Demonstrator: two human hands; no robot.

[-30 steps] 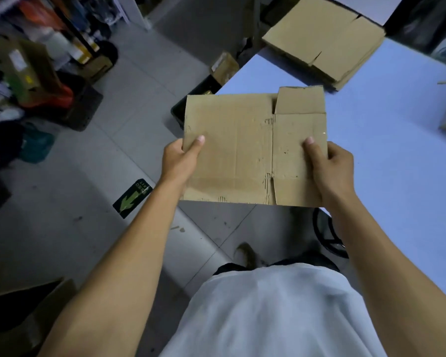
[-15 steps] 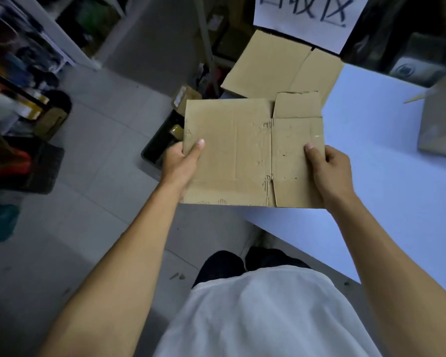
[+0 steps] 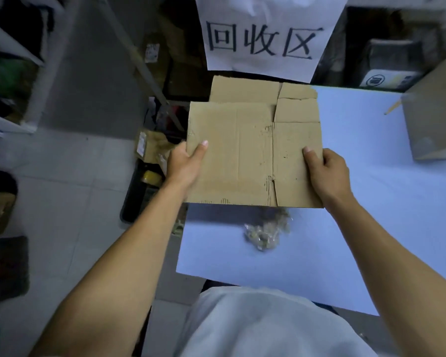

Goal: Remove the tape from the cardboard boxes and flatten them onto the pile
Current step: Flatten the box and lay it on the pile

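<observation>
Cardboard box [image 3: 245,153] (flattened) hung between both hands, left hand [image 3: 184,163] and right hand [image 3: 328,173] pinching its side edges above the table's [image 3: 371,202] far-left corner.

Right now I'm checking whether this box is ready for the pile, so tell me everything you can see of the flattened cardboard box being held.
The flattened cardboard box is plain brown corrugated board, folded flat, with creases, flap slits and scuffed, torn patches along its seam. No tape shows on the visible face. It is held roughly level over the blue table, overlapping the pile. The left hand grips its left edge, the right hand its right edge, thumbs on top.
</observation>
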